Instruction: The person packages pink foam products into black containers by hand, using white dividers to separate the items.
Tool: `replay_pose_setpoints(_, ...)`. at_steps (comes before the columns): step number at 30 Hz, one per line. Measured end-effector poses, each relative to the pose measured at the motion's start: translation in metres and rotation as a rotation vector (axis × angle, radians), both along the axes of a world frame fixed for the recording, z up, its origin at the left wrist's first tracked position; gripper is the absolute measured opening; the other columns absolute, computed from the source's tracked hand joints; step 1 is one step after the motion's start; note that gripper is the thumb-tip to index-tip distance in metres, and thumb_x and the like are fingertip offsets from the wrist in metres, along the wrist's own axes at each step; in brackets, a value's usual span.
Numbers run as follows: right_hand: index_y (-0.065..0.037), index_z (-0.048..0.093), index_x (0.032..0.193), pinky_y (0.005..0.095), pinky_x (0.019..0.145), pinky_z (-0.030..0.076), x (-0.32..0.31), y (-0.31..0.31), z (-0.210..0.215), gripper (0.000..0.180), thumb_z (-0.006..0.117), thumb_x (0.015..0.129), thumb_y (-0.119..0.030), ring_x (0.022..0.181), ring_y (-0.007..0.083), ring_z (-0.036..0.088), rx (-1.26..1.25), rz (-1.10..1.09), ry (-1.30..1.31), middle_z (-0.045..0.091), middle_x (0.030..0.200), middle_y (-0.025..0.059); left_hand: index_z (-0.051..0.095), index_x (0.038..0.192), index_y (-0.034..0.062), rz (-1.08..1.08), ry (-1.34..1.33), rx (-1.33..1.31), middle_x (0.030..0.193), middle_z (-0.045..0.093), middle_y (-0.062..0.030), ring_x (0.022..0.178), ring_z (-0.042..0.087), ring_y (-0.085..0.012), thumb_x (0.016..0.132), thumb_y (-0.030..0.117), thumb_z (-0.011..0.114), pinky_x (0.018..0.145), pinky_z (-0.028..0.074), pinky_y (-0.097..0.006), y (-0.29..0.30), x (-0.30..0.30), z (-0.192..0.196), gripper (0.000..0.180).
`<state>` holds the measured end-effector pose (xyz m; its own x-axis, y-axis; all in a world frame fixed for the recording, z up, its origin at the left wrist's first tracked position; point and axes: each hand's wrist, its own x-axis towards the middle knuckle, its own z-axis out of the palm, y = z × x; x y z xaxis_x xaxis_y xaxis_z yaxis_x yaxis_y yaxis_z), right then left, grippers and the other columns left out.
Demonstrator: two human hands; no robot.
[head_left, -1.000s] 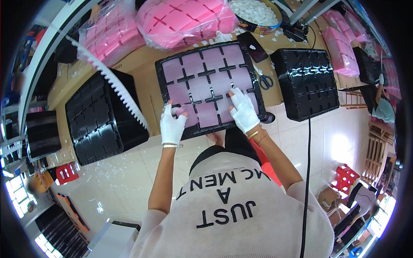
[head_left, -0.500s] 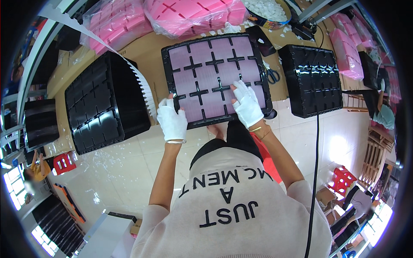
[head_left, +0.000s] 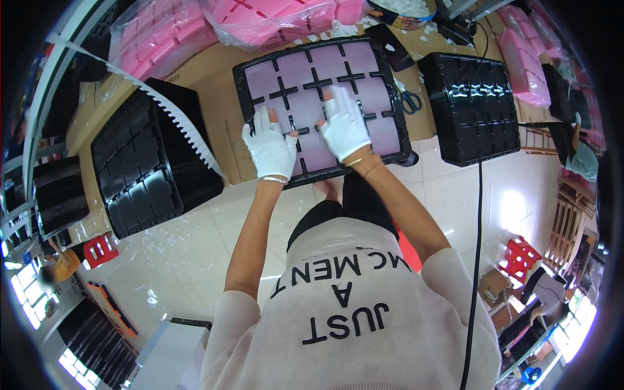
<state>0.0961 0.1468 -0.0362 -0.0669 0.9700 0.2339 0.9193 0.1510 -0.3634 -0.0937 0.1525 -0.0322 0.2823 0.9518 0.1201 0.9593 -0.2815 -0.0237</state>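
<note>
In front of me on the table lies a black tray (head_left: 242, 89) with a rim and cross-shaped dividers, and pale purple-pink foam (head_left: 294, 64) shows in its cells. My left hand (head_left: 270, 148), in a white glove that leaves some fingertips bare, rests spread over the tray's left side. Over the middle of the foam is my right hand (head_left: 344, 125), gloved alike, its fingers stretched out and slightly blurred. Neither hand grips anything. Parts of the foam and dividers are hidden beneath both hands.
Black trays stand at the left (head_left: 133, 169) and right (head_left: 469, 110). Scissors (head_left: 409, 102) and a flat dark object (head_left: 390, 47) lie right of the tray. Wrapped pink foam (head_left: 162, 39) is behind. A white toothed strip (head_left: 166, 101) crosses the left; a black cable (head_left: 480, 227) hangs right.
My right hand has moved left and farther in, from the tray's right part to its middle. My left hand has shifted from the left rim onto the foam.
</note>
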Motion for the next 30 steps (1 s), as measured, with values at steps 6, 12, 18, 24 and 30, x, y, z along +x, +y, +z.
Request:
replay_pose_setpoints(6,0.003,0.040,0.145,0.0450,0.114,0.032,0.044,-0.015,-0.011,0.067,0.060,0.091,-0.031,0.140,0.0377,0.038,-0.097,0.045,-0.144,0.043,0.149,0.0228,0.052,0.137,-0.0053,0.056,0.028,-0.068,0.149,0.045,-0.0184,0.142,0.034,-0.0315,0.087,0.044,0.063,0.113,0.022,-0.054,-0.016,-0.010,0.012,0.071)
replay_pose_setpoints(12,0.003,0.045,0.142,0.0431,0.113,0.033,0.074,-0.005,-0.009,0.063,0.052,0.095,-0.038,0.140,0.0367,0.038,-0.118,-0.081,-0.286,0.044,0.148,0.0236,0.052,0.139,-0.0022,0.039,-0.016,-0.074,0.150,0.044,-0.0172,0.142,0.035,-0.0308,0.087,0.042,0.065,0.113,0.021,-0.054,-0.003,0.005,0.013,0.069)
replay_pose_setpoints(18,0.000,0.045,0.143,0.0427,0.115,0.030,0.092,-0.017,-0.008,0.059,0.049,0.098,-0.038,0.140,0.0321,0.038,-0.110,-0.071,-0.353,0.044,0.149,0.0181,0.052,0.139,0.0000,0.054,0.058,0.005,0.150,0.046,-0.0138,0.141,0.037,-0.0311,0.089,0.039,0.062,0.113,0.021,-0.055,-0.010,-0.012,0.005,0.065)
replay_pose_setpoints(24,0.001,0.044,0.143,0.0461,0.115,0.030,0.086,-0.057,0.006,0.066,0.066,0.086,-0.024,0.140,0.0372,0.039,-0.132,-0.002,-0.237,0.044,0.149,0.0213,0.049,0.142,0.0022,-0.061,-0.182,-0.039,0.149,0.046,-0.0161,0.140,0.039,-0.0349,0.083,0.028,0.069,0.114,0.022,-0.054,-0.046,-0.013,0.000,0.067)
replay_pose_setpoints(30,0.001,0.048,0.140,0.0456,0.115,0.030,0.023,-0.093,0.009,0.059,0.062,0.088,-0.024,0.140,0.0363,0.038,-0.132,0.156,-0.102,0.045,0.148,0.0210,0.047,0.143,0.0021,-0.357,-0.304,-0.259,0.150,0.044,-0.0173,0.140,0.038,-0.0344,0.086,0.024,0.064,0.115,0.024,-0.051,-0.067,0.021,0.017,0.064)
